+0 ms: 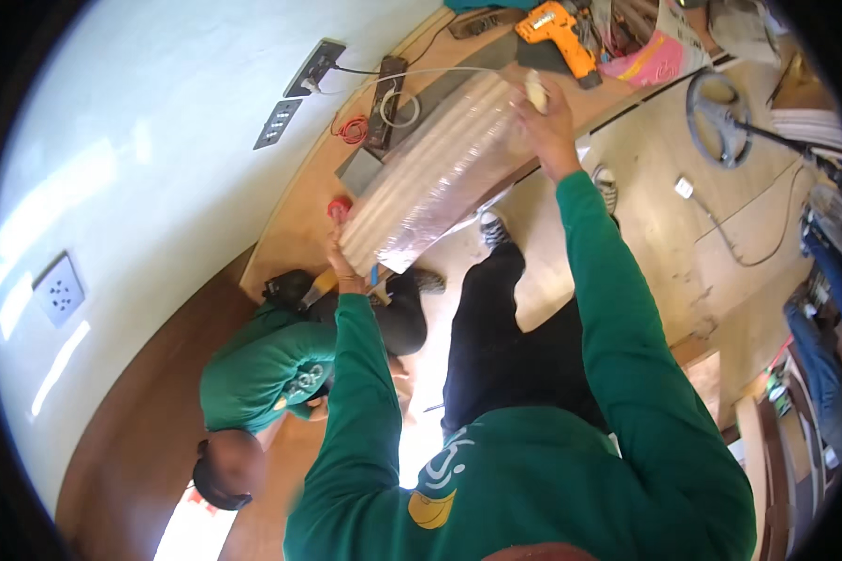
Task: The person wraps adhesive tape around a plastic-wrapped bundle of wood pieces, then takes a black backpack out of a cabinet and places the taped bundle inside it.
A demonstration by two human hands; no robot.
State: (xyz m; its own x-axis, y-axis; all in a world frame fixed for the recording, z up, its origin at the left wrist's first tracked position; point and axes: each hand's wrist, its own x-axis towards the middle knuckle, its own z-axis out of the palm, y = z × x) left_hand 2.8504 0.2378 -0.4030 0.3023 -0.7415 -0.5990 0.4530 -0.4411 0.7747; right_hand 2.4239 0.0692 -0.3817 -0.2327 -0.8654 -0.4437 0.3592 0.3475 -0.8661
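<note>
Near the far end of the worktop point(295, 215), an orange drill point(557, 35) just beside a pink, yellow and white bag point(662, 56). Closer to the wall point(159, 140), a coil of red wire point(351, 130) next to a long dark strip point(384, 105). On the wall, two black socket plates point(278, 124) and a white one point(59, 290). At right, a grey spoked wheel point(718, 120) on a dark shaft. Below it, across the floor point(646, 229), a cable point(732, 254) with a white end piece. At lower left, bent low, a person in green point(253, 379).

From that person's head, the fisheye peers steeply down, their chest point(543, 467) close at six o'clock, the bench point(297, 226) farther toward twelve.
</note>
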